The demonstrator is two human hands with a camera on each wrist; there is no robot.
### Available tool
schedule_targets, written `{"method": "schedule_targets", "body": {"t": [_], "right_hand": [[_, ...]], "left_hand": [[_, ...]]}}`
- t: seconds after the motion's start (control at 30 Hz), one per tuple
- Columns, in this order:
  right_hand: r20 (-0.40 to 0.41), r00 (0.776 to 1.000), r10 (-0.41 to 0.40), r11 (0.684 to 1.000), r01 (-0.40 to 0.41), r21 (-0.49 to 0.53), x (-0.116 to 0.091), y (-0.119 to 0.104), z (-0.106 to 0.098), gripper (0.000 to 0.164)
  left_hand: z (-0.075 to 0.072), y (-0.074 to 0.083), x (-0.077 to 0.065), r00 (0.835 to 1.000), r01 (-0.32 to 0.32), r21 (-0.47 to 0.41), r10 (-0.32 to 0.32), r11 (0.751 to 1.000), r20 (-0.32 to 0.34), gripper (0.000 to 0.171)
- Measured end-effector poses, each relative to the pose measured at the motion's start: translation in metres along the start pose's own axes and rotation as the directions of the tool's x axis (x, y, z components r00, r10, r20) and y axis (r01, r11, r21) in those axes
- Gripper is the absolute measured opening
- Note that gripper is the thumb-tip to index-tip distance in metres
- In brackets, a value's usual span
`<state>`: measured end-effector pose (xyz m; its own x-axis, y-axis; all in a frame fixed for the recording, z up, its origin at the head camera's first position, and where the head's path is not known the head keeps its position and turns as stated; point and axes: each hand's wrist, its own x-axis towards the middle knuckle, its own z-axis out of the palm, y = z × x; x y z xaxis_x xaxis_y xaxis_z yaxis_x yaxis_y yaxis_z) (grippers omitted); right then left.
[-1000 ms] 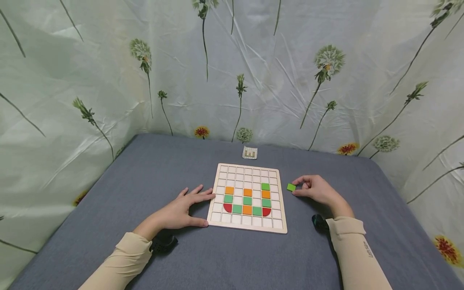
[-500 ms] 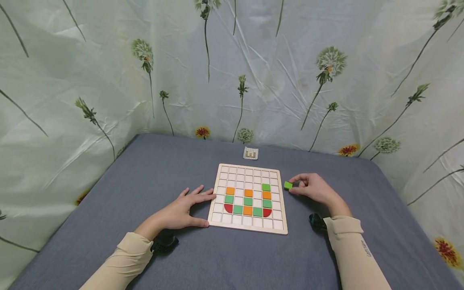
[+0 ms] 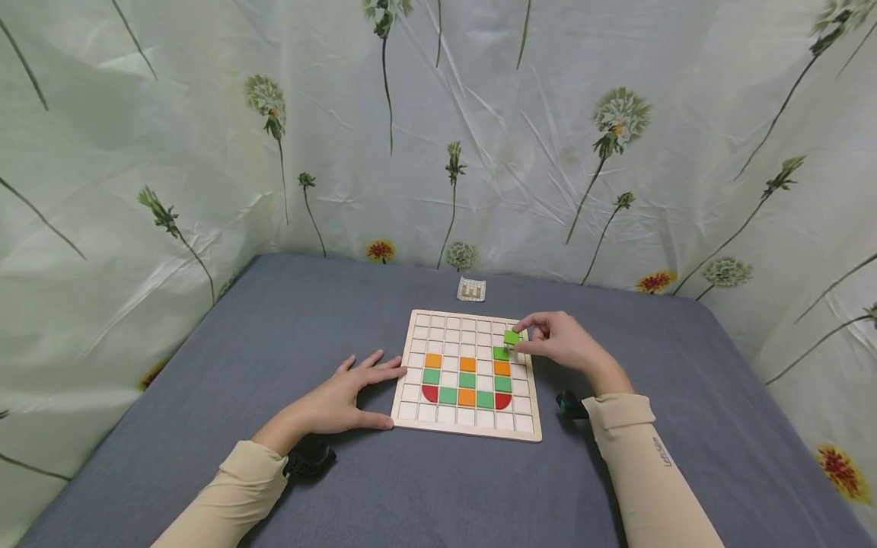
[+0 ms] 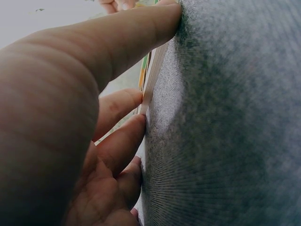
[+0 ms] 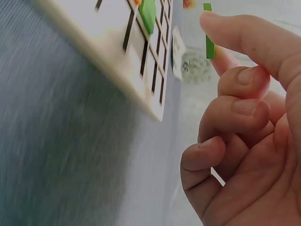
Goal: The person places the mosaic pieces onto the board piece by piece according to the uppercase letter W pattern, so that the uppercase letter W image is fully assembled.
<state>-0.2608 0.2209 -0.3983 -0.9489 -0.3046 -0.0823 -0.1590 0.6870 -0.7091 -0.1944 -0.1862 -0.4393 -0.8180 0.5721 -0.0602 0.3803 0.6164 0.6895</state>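
A wooden grid board (image 3: pixel 466 432) lies on the table, with a U-like pattern of orange, green and two red rounded tiles in its cells. Over its upper right part, my right hand (image 3: pixel 565 346) pinches a bright green square tile (image 3: pixel 511 336) between thumb and index finger. In the right wrist view that green tile (image 5: pixel 209 42) shows edge-on, and the other fingers are curled toward the palm. My left hand (image 3: pixel 339 397) has its fingers spread, and its thumb and fingertips touch the board's left edge. The left wrist view shows these fingertips (image 4: pixel 136 96) against the board's side.
A small card (image 3: pixel 471 289) with a printed grid pattern lies behind the board. Grey-blue cloth (image 3: pixel 438 495) covers the table. A flowered curtain (image 3: pixel 384 175) hangs around the back and sides.
My right hand has carried the green tile leftward from beside the board to over its upper right cells. The left hand and the board have stayed put.
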Motion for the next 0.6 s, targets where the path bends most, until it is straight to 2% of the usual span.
{"method": "schedule_targets", "body": {"t": [0.27,0.6], "right_hand": [[0.047,0.998,-0.049,0.999,0.049,0.007,0.013,-0.022,0.017,0.032],[0.082,0.993,-0.088,0.996,0.088,0.016,0.029,-0.036,0.040,0.033]], "left_hand": [[0.000,0.000,0.000,1.000,-0.011,-0.001,0.011,1.000,-0.003,0.082],[0.001,-0.001,0.000,1.000,-0.005,0.003,0.005,1.000,-0.001,0.083]]}}
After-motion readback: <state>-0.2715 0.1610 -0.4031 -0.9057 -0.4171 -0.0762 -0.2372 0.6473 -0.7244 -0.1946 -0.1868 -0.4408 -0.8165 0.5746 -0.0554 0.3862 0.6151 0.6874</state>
